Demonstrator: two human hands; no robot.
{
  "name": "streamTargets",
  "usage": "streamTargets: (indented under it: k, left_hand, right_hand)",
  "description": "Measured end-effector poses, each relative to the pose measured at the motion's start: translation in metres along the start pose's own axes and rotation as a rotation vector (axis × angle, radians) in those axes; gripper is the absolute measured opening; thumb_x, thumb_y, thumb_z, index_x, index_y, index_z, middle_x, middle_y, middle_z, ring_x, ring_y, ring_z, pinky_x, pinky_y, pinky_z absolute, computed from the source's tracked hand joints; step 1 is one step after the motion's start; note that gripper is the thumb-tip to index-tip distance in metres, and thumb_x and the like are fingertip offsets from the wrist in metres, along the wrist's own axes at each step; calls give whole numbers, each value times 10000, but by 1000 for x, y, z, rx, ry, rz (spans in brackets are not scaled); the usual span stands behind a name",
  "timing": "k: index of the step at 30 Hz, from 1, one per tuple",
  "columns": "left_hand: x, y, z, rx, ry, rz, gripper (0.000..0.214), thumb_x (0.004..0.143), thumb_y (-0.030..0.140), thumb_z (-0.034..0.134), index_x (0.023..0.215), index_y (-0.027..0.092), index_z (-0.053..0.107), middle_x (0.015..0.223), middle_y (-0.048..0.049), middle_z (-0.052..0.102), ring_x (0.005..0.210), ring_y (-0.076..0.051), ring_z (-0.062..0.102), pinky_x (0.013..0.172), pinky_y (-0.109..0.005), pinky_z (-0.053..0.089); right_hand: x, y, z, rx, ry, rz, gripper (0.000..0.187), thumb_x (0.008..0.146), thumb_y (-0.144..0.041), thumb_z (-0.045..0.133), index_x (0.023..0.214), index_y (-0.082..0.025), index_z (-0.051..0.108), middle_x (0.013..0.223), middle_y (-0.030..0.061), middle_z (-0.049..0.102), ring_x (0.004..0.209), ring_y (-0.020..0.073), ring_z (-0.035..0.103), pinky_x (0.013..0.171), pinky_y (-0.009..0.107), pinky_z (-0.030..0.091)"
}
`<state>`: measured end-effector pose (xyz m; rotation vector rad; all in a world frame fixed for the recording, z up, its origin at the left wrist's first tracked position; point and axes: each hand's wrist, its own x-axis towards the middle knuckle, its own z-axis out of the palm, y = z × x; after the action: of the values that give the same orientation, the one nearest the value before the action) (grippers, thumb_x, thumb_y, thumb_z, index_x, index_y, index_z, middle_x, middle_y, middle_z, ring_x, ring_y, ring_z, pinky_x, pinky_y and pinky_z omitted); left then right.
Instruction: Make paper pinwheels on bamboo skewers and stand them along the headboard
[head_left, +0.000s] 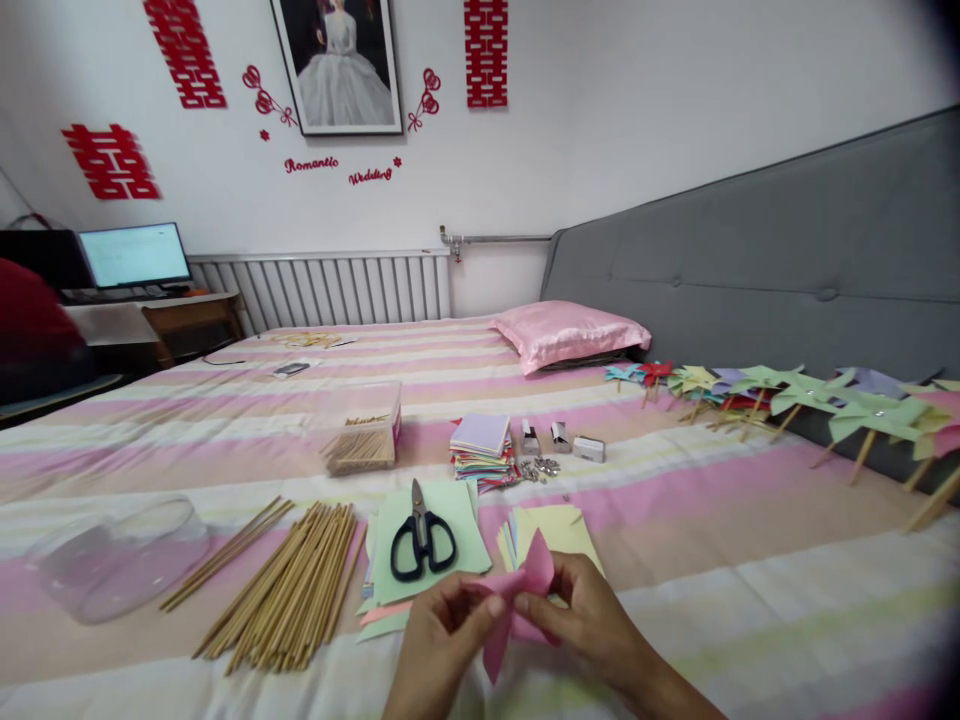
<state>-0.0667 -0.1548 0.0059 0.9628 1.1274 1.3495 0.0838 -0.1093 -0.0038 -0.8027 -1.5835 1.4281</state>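
Observation:
A pink paper pinwheel (538, 563) with folded-in points is held between both hands at the front of the bed. My left hand (448, 628) pinches its left side, thumb pressed near the centre. From the right, my right hand (581, 610) grips it with the thumb and fingers closed on the folds. Just beyond my left hand, dark-handled scissors (421, 535) lie on a stack of pale green paper (463, 515). Yellow paper sheets (559, 525) lie partly behind my right hand. Whether a pin is in the paper's centre cannot be made out.
Bamboo sticks (300, 590) lie left, beside a clear plastic lid (124, 560). Farther back are a clear box of thin sticks (360, 440), stacked coloured paper squares (482, 440), small metal pins (540, 468) and small boxes (589, 448). Finished pinwheels (874, 415) line the grey headboard (787, 240).

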Motion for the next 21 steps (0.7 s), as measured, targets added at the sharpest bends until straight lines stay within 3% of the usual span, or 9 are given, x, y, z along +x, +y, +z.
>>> streamTargets:
  k: [3, 6, 7, 9, 10, 12, 16, 21]
  left_hand:
    - [2, 14, -22, 128, 220, 41, 303, 681, 422, 625, 714, 123, 666, 631, -45, 654, 614, -154, 568, 577, -233, 426]
    - [7, 24, -53, 300, 483, 91, 399, 702, 497, 552, 787, 118, 648, 702, -64, 659, 672, -196, 597, 602, -274, 458]
    - [9, 26, -63, 438, 541, 95, 426, 719, 514, 511, 815, 119, 641, 716, -75, 667, 695, -216, 610, 607, -288, 465]
    - [15, 29, -79, 934, 654, 47, 366, 759, 459, 474, 876, 151, 634, 768, -72, 692, 765, -231, 630, 657, -293, 457]
    - [19, 29, -85, 1214, 658, 8, 335, 796, 406, 422, 923, 171, 625, 812, -69, 697, 797, -229, 631, 678, -298, 449]
    - [25, 29, -92, 1408, 661, -41, 314, 805, 296, 395, 954, 144, 626, 898, -126, 686, 846, -276, 621, 687, -342, 431]
    - [35, 23, -92, 1552, 623, -122, 348, 817, 238, 337, 816, 84, 650, 885, -208, 656, 827, -349, 611, 636, -397, 416]
    - [39, 19, -88, 1611, 612, -197, 365, 815, 159, 292, 766, 101, 649, 937, -183, 639, 845, -329, 607, 610, -378, 421]
  right_hand:
    - [0, -1, -1, 115, 37, 63, 252, 645, -325, 669, 587, -131, 520, 515, -53, 421, 495, 73, 347, 471, 199, 274]
    - [-1, -2, -2, 176, 59, 102, 276, 628, -358, 687, 614, -132, 530, 533, -43, 443, 505, 77, 353, 476, 205, 261]
    - [-2, -3, -2, 181, 67, 105, 279, 618, -360, 695, 614, -133, 533, 535, -41, 449, 508, 79, 357, 479, 207, 262]
    - [-3, -4, -2, 192, 77, 106, 287, 605, -365, 706, 603, -137, 534, 527, -42, 453, 505, 80, 361, 481, 209, 267]
    - [-3, -5, -1, 200, 78, 102, 290, 600, -367, 710, 596, -137, 534, 522, -43, 454, 503, 79, 364, 481, 209, 270]
    - [-3, -5, -1, 218, 65, 96, 289, 601, -364, 714, 594, -133, 540, 521, -44, 461, 503, 76, 373, 484, 207, 279]
    - [-2, -1, -4, 249, 22, 79, 275, 603, -346, 723, 603, -124, 561, 531, -46, 485, 502, 70, 395, 486, 199, 294]
    - [-2, 5, -7, 217, 16, 61, 265, 597, -346, 732, 619, -117, 598, 513, -47, 508, 481, 70, 415, 475, 199, 312]
